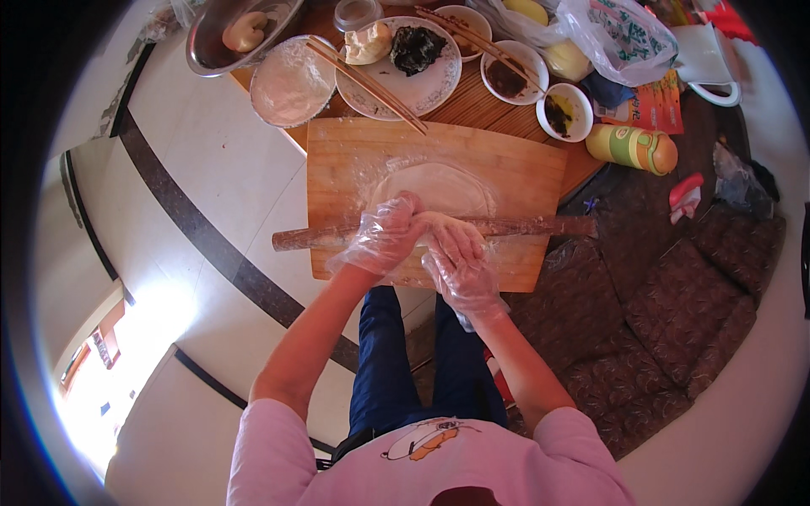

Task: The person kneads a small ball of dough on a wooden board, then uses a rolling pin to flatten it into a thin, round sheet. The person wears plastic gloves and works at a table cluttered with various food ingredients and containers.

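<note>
A flattened sheet of pale dough (436,186) lies on a floured wooden board (525,171). Across its near part runs a long wooden rolling pin (538,226), both ends sticking out past the board. My left hand (386,231), in a clear plastic glove, curls over the pin left of centre. Just beside it, my right hand (459,256), gloved too, lies over the pin with its fingers together. Some dough (452,222) appears to lap over the pin at the right fingers. My hands hide the middle of the pin.
Beyond the board stand a bowl of flour (292,82), a plate (405,95) with chopsticks (373,88), several small sauce bowls (514,73) and a metal basin (209,54). A yellow bottle (629,148) lies at the right, near a brown patterned sofa (683,303).
</note>
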### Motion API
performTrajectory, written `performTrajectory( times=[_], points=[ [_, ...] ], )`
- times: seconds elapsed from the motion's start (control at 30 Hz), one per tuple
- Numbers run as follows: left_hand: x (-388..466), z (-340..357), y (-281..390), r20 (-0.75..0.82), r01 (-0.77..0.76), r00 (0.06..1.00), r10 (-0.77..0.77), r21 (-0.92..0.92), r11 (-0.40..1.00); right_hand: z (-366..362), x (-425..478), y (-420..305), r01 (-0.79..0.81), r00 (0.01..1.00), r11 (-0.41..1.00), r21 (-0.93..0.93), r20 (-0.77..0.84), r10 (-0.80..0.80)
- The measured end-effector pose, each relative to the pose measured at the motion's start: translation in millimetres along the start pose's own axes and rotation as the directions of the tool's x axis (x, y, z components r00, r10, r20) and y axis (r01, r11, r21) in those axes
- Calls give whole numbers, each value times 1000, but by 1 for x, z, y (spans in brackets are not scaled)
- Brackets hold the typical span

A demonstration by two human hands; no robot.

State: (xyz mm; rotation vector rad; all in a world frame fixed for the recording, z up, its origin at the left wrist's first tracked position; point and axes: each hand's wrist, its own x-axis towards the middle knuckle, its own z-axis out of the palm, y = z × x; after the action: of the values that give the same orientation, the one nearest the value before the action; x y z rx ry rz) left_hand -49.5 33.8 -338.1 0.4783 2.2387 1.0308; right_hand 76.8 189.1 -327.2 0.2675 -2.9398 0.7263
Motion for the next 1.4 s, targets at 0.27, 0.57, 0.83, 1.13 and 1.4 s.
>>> performTrajectory(
  times=[0.27, 0.57, 0.83, 1.13, 1.4],
  points=[
    [-29, 9, 9, -355, -187, 882, 310, 339, 922, 15, 12, 25, 40, 998, 997, -64, 44, -37],
    [-2, 19, 6, -78, -251, 926, 369, 604, 757, 3, 59, 45, -21, 974, 993, 113, 228, -5],
    [-38, 42, -22, -141, -315, 850, 507, 635, 705, 19, 6, 20, 32, 999, 997, -66, 12, -32],
    [13, 4, -8, -36, -391, 825, 564, 684, 616, 25, 63, 45, -66, 997, 986, -153, 29, 71],
    [-12, 35, 3, -276, -249, 822, 498, 613, 750, 12, 91, 57, -177, 983, 982, -62, 35, 179]
  ],
)
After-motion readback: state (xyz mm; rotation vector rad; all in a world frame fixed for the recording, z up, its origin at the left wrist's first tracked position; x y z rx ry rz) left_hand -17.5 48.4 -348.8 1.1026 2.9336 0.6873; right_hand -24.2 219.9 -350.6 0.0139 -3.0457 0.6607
